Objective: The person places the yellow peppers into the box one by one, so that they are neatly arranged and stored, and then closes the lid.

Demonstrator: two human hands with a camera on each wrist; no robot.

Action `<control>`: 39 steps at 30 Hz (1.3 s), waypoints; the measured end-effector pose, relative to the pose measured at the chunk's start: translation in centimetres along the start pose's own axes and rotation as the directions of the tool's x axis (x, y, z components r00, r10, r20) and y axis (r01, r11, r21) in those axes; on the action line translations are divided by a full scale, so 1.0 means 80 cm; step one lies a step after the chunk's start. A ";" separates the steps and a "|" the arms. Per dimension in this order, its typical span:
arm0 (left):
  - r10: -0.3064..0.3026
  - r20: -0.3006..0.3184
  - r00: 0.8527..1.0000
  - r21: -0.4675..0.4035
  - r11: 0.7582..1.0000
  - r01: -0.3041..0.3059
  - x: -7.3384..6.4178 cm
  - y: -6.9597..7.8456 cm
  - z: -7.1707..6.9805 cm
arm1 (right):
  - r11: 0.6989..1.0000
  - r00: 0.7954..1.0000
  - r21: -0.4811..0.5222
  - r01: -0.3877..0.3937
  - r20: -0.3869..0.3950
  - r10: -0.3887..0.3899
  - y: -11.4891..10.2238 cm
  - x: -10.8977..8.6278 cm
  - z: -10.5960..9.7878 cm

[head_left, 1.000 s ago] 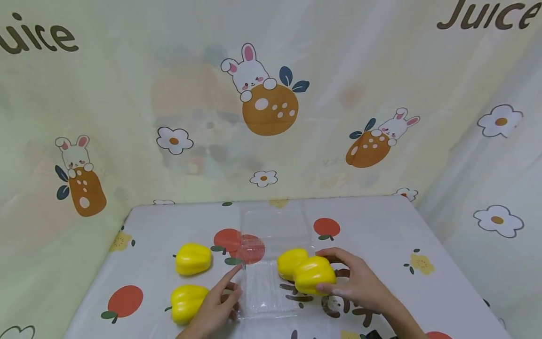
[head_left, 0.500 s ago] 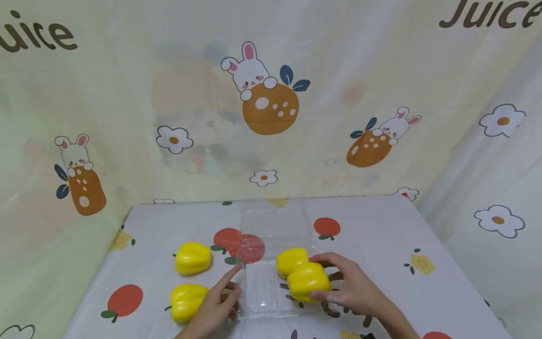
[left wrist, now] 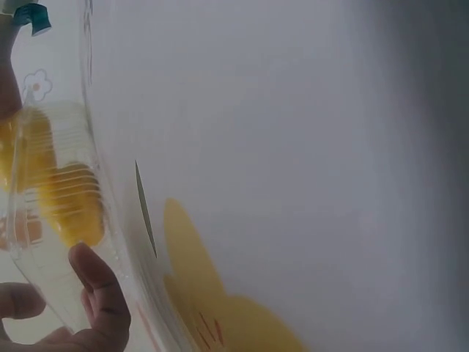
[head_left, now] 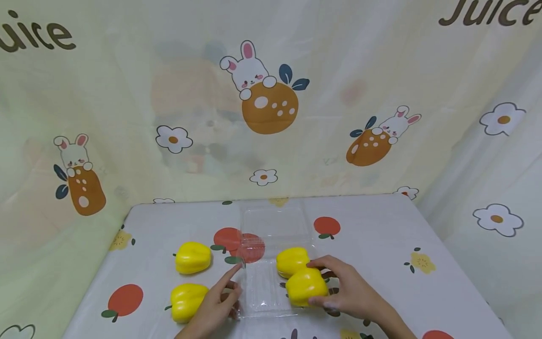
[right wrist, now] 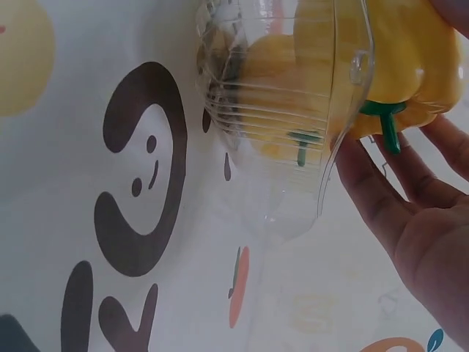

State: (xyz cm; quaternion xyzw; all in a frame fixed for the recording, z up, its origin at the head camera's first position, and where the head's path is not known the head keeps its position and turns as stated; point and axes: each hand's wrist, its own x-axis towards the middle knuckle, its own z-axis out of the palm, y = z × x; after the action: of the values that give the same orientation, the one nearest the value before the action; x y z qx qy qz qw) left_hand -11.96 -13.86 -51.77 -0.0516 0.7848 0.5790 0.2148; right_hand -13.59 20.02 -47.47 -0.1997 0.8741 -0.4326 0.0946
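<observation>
My right hand (head_left: 345, 287) grips a yellow bell pepper (head_left: 306, 286), thumb on the near side and fingers on the far side. This pepper is over the right part of an open clear plastic container (head_left: 262, 289), and its green stem (right wrist: 388, 121) shows in the right wrist view. Just behind it, another yellow bell pepper (head_left: 292, 261) lies inside the container. My left hand (head_left: 216, 306) holds the container's left edge, index finger reaching along the rim. In the left wrist view, a fingertip (left wrist: 84, 257) lies against the ribbed wall.
Two more yellow bell peppers lie left of the container: a farther pepper (head_left: 193, 258) and a nearer pepper (head_left: 186, 303), partly behind my left hand. The container's lid (head_left: 275, 221) is folded back. A printed cloth (head_left: 368, 230) covers the table; a curtain (head_left: 322, 150) hangs behind.
My right hand has moved the gripped pepper a little left and toward me, above the container's near right part. The left hand stays at the left edge.
</observation>
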 end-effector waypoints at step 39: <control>-0.004 -0.023 1.000 0.020 1.000 0.004 0.001 0.002 0.004 | 0.989 0.999 -0.143 0.026 0.035 -0.021 0.000 0.002 0.008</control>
State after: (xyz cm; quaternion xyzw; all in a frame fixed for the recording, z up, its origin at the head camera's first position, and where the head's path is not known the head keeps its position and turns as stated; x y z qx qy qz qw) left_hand -11.98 -13.51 -51.71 -0.0577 0.7928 0.5702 0.2074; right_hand -13.55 19.46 -47.84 -0.2236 0.8988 -0.3662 0.0895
